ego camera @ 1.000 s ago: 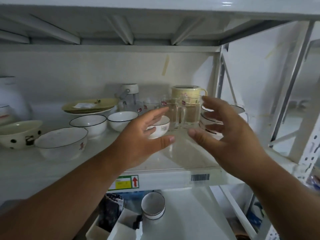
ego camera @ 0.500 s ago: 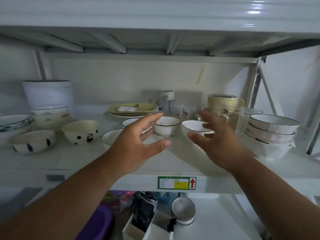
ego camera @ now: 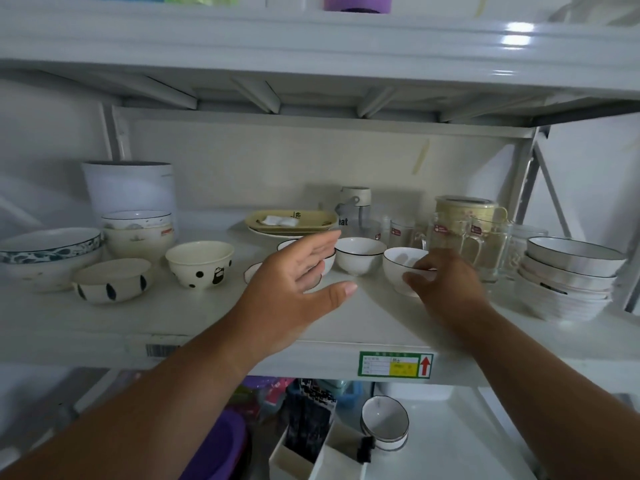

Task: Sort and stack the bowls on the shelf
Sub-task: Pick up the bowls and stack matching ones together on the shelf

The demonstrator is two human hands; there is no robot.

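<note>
Far left of the shelf: wide blue-patterned bowl cut off by the frame edge, stacked on a plain one. Behind it, white canister against the back wall, with two nested bowls in front. Striped bowl sits nearest the front lip, just beside the spotted cream bowl; bare shelf runs in front of both out to the edge.

Centre: left hand above the shelf, fingers straight, thumb spread, holding nothing. It covers part of a black-rimmed white bowl. Yellow plate lies at the back. Middle white bowl stands free, narrow gap either side. Open shelf surface lies between the two hands toward the front lip.

Right: right hand has fingers curled over the near rim of the right white bowl, gripping it; the bowl is on the shelf. Glass mugs crowd just behind. Tall stack of bowls stands beside the right upright.

Below: two small bowls nested on the lower shelf.
</note>
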